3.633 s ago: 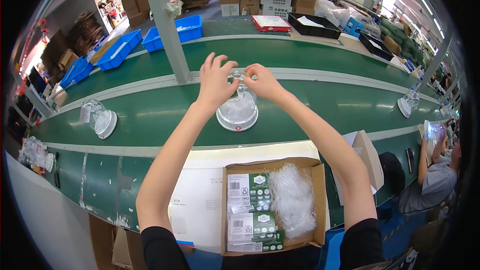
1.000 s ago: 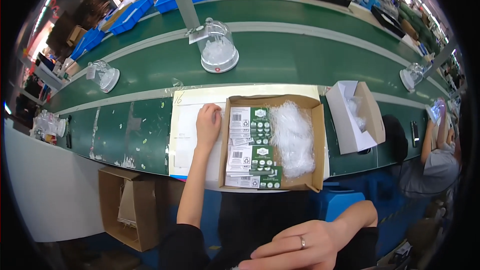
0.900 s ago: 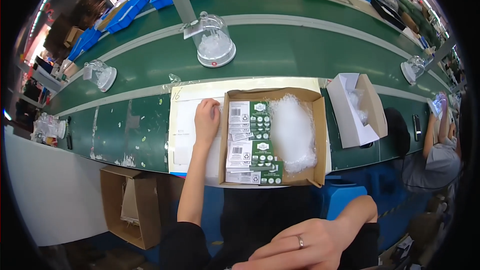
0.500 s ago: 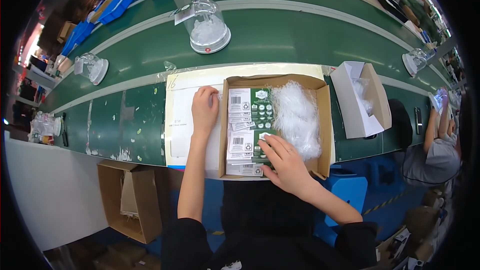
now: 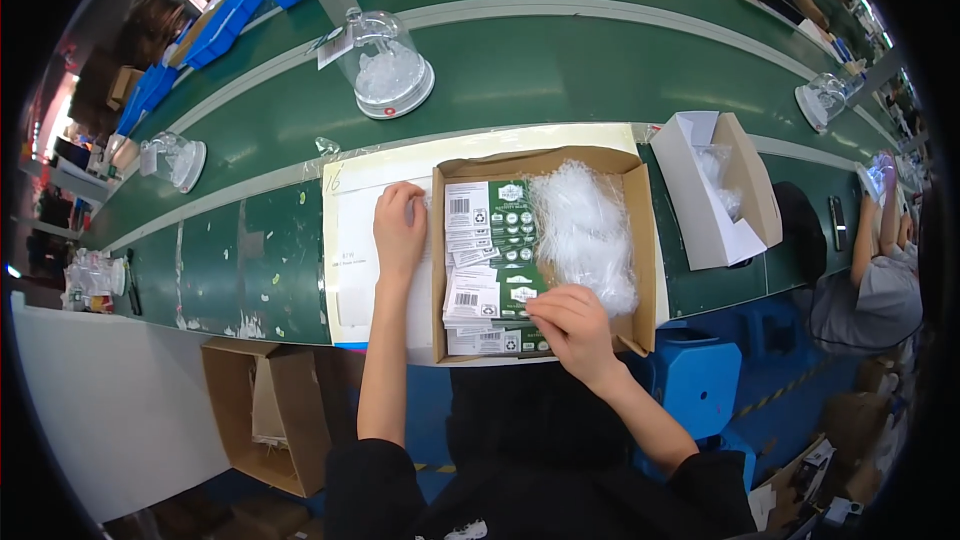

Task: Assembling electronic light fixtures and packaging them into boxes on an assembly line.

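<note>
My right hand (image 5: 575, 328) is closed, its thumb and fingertips pinched together at the right edge of a green-and-white printed card (image 5: 474, 292). That card tops the nearer of two stacks in a shallow brown cardboard box (image 5: 645, 240). The farther stack of similar cards (image 5: 468, 205) is beside the box's left wall. Clear, stringy plastic (image 5: 588, 235) fills much of the box's right side. My left hand (image 5: 400, 235) is just outside the left wall, over a white sheet (image 5: 355, 230), fingers curled in; whatever they hold, if anything, is hidden.
An open white box (image 5: 690, 210) with clear plastic inside stands to the right. Clear domes on white bases, one (image 5: 390, 65) ahead, sit on the green bench (image 5: 560, 60). Below are a brown carton (image 5: 300, 410) and a blue stool (image 5: 700, 380). Another person (image 5: 865, 300) sits far right.
My right hand has gone from spread fingers over the cards to a pinch at the nearer stack's edge. That stack's top card sits slightly more tilted. My left hand remains beside the box.
</note>
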A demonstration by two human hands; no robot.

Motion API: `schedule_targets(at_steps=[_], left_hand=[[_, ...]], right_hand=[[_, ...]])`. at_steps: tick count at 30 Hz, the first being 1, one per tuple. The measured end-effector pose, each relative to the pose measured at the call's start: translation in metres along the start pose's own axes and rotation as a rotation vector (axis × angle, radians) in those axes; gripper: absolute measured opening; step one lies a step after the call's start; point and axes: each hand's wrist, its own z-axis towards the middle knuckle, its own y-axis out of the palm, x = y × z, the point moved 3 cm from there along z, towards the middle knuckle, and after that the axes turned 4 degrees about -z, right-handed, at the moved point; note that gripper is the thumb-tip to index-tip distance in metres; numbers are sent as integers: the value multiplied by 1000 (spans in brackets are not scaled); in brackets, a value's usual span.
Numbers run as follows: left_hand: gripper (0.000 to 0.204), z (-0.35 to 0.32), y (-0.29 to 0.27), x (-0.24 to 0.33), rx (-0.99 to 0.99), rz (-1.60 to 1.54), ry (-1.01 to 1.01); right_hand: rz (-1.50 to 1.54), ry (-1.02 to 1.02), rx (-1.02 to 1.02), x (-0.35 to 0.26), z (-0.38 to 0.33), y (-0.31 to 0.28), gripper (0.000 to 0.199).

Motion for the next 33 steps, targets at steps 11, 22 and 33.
schedule_targets(at_steps=[11, 22, 33], left_hand=[[15, -64, -59, 90, 146, -610, -230], [45, -134, -38, 176, -492, -1063, -578], [40, -137, -44, 185, -368, -1119, -602]], right_hand=[[1, 44, 275, -4, -25, -41, 27], [449, 276, 283, -42, -40, -54, 12], [413, 186, 138, -48, -32, -47, 27]])
